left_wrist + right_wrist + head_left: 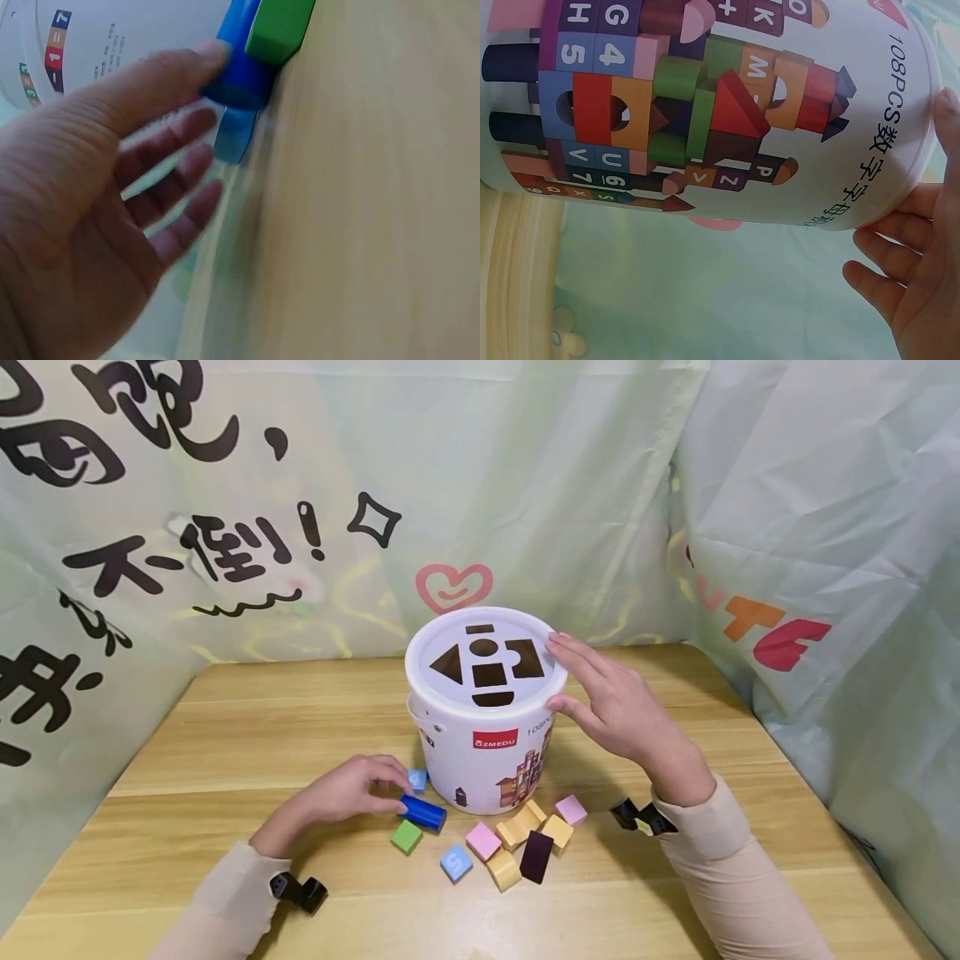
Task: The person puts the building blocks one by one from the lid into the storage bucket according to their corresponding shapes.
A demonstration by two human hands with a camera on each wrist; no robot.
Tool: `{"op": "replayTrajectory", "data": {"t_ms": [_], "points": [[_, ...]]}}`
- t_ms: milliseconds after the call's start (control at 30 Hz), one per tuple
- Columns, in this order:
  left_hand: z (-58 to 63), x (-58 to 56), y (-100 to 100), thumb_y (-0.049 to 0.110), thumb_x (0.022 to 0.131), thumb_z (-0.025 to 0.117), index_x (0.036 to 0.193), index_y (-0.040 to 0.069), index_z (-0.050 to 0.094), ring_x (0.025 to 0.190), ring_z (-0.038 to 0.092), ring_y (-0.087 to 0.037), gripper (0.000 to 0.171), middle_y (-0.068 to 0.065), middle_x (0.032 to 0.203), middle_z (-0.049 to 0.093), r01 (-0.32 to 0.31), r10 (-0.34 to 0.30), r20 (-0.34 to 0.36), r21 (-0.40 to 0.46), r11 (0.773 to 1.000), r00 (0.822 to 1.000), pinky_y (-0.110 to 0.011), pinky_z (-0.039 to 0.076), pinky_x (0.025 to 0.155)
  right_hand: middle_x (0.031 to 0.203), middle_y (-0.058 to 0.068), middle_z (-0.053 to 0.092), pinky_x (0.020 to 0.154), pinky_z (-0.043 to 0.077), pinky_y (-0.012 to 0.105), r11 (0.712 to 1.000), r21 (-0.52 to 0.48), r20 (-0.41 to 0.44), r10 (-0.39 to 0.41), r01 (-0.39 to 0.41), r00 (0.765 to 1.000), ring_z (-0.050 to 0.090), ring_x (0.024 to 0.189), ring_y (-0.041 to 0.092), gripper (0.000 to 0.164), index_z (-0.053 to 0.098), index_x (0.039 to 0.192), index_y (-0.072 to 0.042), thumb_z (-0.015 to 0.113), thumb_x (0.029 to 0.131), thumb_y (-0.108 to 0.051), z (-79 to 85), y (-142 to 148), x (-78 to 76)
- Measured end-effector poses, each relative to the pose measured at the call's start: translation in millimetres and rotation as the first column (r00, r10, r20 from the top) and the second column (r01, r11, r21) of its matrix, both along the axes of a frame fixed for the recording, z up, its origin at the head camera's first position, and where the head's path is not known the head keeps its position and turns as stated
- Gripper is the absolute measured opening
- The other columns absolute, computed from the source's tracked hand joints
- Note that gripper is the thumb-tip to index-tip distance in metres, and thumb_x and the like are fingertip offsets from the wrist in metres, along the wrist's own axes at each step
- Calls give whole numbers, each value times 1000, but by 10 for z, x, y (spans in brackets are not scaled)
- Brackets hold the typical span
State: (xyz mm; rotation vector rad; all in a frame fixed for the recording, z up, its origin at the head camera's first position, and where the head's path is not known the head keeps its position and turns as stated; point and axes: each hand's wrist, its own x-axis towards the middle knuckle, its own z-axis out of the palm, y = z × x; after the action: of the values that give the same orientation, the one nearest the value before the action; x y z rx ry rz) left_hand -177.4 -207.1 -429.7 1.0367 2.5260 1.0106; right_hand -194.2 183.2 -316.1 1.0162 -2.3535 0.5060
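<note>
The left hand (352, 789) is at a blue cylinder block (423, 812) on the table, its thumb on the near end. In the left wrist view the thumb and a mostly hidden index finger pinch that cylinder, while the other fingers stand apart from it. Beside it lie a green block (407, 837) and a light blue block (417, 780). The right hand (618, 706) rests with extended fingers and thumb against the right rim of the white bucket (457, 752). Cut-outs of several shapes pierce the bucket's white lid (450, 697).
In front of the bucket lie pink blocks (483, 841), yellow blocks (504, 870), a dark block (536, 857) and a blue numbered block (456, 863). They sit on a wooden table (300, 710). Printed cloth (525, 485) hangs behind and at both sides.
</note>
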Motion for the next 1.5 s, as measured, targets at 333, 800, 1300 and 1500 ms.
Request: {"op": "replayTrajectory", "data": {"t_ms": [333,800,1300,1500], "points": [[-4,15,-23,34,85,77,108,20,75,87,58,-12,27,13,97,64,33,-32,64,-26,999,997,-29,51,78,152,8,41,99,41,59,1000,7,12,-1,0,1000,41,136,31,81,42,148,-8,33,94,-67,11,2,5],[27,37,-54,26,84,79,107,16,71,86,62,-14,26,6,96,66,2,-6,137,32,999,991,-31,54,78,152,8,41,98,41,60,1000,4,8,0,0,1000,43,135,32,81,42,148,-8,33,94,-67,9,5,11],[184,45,-121,19,88,75,111,9,68,94,66,-15,26,1,103,69,-25,9,109,144,989,994,-34,55,86,152,8,40,98,41,60,1000,1,9,0,0,1000,43,134,34,81,42,148,-8,32,94,-67,11,-2,12],[275,53,-146,16,88,74,112,3,67,97,65,-15,28,-3,108,68,-36,33,18,177,983,999,-32,54,88,152,9,41,98,42,60,1000,-2,5,-1,2,1000,44,133,34,81,42,148,-8,32,94,-67,4,2,11]]}}
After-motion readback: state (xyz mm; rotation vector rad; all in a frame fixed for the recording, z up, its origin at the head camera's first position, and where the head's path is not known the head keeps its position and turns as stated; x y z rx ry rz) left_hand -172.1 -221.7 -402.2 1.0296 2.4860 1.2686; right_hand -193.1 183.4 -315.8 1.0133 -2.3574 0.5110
